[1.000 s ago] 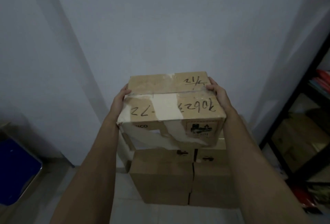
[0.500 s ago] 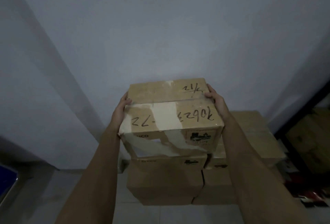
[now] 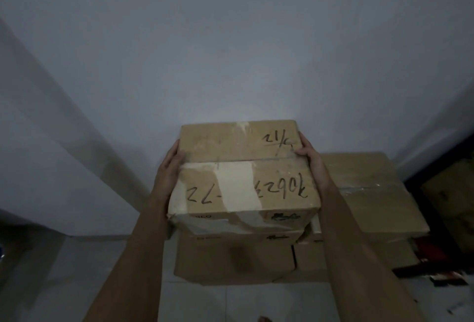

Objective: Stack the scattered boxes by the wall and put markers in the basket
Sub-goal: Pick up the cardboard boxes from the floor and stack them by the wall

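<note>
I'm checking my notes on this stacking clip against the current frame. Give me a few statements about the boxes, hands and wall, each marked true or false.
1. Both hands hold the taped cardboard box by its sides. True: left hand, right hand.
2. The held box has handwriting on top. True.
3. The stacked boxes below it stand away from the wall. False: they sit by the wall.
4. A basket of markers sits atop the box to the right. False: no basket or markers show.

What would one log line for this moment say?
left hand: grips box | right hand: grips box | box: over stacked boxes by wall
</note>
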